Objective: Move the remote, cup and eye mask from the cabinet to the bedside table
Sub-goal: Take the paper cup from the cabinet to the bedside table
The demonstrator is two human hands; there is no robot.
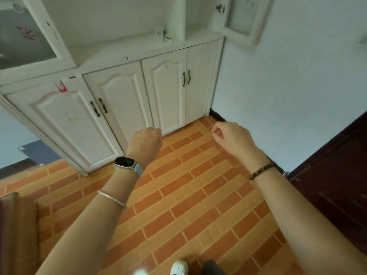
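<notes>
The white cabinet (119, 56) has an open shelf; a small pale object (161, 34) stands by the divider, too blurred to name, and no remote, cup or eye mask can be made out. The four lower doors are closed. Both arms reach forward over the brick-pattern floor (188, 195). The left hand (146, 140), watch (125, 162) on its wrist, is curled into a loose fist holding nothing visible. The right hand (232, 136), with a bead bracelet (262, 171), has fingers curled, also empty. Floor lies open between the hands and cabinet; a dark door (337, 175) stands right.
</notes>
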